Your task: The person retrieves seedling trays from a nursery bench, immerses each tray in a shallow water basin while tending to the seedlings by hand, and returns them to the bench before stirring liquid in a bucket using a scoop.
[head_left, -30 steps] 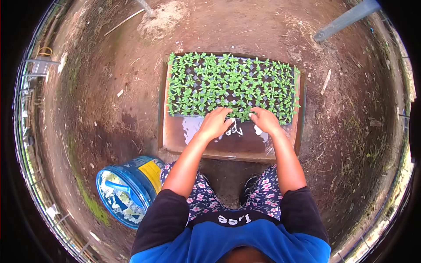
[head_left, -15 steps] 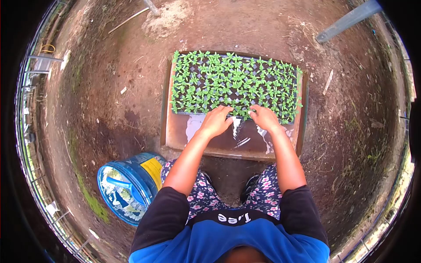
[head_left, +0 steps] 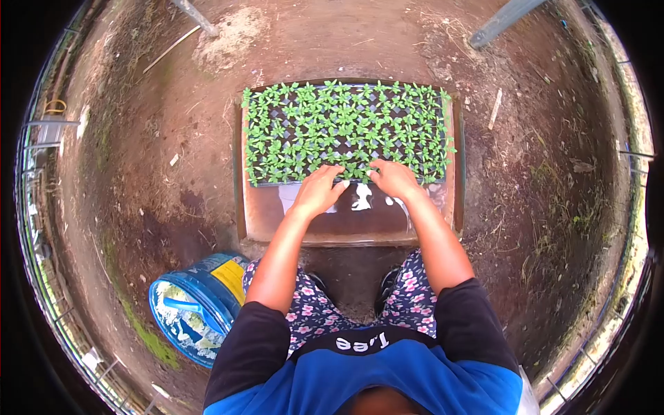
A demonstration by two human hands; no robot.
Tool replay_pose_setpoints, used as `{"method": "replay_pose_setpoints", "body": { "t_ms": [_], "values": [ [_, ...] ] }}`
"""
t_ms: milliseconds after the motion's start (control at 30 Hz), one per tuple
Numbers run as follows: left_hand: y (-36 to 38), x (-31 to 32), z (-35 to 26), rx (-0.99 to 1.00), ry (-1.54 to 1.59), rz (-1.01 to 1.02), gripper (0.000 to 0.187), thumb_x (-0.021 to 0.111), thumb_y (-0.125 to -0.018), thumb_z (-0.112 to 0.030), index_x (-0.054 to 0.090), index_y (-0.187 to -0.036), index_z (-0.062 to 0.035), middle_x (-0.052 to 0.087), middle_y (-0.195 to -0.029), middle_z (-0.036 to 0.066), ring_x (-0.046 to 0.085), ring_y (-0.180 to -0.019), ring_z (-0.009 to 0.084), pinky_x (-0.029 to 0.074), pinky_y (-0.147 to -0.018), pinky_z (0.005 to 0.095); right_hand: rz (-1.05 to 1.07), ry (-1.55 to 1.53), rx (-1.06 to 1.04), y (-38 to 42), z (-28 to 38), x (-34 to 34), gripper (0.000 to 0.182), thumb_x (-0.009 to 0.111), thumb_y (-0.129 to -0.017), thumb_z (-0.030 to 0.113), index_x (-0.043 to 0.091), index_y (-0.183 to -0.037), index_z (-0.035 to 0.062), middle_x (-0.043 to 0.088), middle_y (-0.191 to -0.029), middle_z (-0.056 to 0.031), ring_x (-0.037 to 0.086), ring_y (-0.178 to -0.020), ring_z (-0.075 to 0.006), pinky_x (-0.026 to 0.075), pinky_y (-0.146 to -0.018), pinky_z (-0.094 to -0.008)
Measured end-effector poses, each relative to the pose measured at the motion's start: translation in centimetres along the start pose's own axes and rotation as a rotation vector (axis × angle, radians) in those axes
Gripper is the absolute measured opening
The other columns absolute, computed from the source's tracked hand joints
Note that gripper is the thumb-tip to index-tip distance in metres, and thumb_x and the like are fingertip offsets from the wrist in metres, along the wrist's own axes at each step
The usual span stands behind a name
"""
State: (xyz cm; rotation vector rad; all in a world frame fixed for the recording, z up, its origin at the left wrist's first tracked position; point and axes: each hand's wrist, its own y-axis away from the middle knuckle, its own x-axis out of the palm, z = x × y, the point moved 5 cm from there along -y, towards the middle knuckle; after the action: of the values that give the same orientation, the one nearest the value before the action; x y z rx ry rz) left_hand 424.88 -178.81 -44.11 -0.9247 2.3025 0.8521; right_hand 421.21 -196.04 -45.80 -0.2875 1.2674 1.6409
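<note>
A black seedling tray (head_left: 280, 183) full of small green seedlings (head_left: 346, 114) lies in a shallow basin of brownish water (head_left: 297, 232). My left hand (head_left: 320, 188) is at the tray's near edge, thumb and forefinger apart, the fingertips close to the leaves. Just to its right, my right hand (head_left: 394, 180) reaches to the same front row, also with a gap between thumb and forefinger. A few seedlings stand between the two hands. Leaves and the backs of the hands partly hide the fingertips. I see nothing lifted out of the tray.
A blue bucket (head_left: 190, 308) with a yellow label and whitish residue lies tilted at the lower left. Two grey posts (head_left: 197, 17) (head_left: 505, 24) rise from the bare soil (head_left: 159, 131) beyond the basin. A pale stick (head_left: 495, 109) lies to the right.
The whole view has shifted, so the tray, basin and posts appear further left. Both hands stay at the near edge of the tray, with little change in their pose.
</note>
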Motion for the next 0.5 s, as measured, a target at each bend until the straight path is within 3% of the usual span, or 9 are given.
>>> {"method": "replay_pose_setpoints", "body": {
  "t_ms": [100, 500],
  "values": [
    [0.00, -0.21, -0.25, -0.026, 0.030, 0.031, 0.038, 0.054, -0.081, -0.028, 0.052, -0.111, -0.0045, 0.054, -0.108, 0.015, 0.049, -0.103, 0.0300, 0.037, -0.089, 0.0374, 0.018, -0.008, 0.008, -0.09, 0.07, -0.02, 0.033, 0.049, -0.082, 0.031, 0.055, -0.108, 0.0110, 0.060, -0.100, -0.0136, 0.055, -0.096, -0.0285, 0.042, -0.083, -0.0395],
    [-0.23, 0.22, 0.06, -0.020, 0.030, 0.032, 0.039, 0.054, -0.081, -0.028, 0.051, -0.112, -0.0045, 0.053, -0.107, 0.016, 0.049, -0.102, 0.0317, 0.037, -0.089, 0.0384, 0.013, -0.026, 0.000, -0.25, 0.02, 0.11, 0.034, 0.049, -0.082, 0.030, 0.054, -0.109, 0.0100, 0.060, -0.100, -0.0135, 0.055, -0.096, -0.0283, 0.042, -0.082, -0.0395]
  ]
}}
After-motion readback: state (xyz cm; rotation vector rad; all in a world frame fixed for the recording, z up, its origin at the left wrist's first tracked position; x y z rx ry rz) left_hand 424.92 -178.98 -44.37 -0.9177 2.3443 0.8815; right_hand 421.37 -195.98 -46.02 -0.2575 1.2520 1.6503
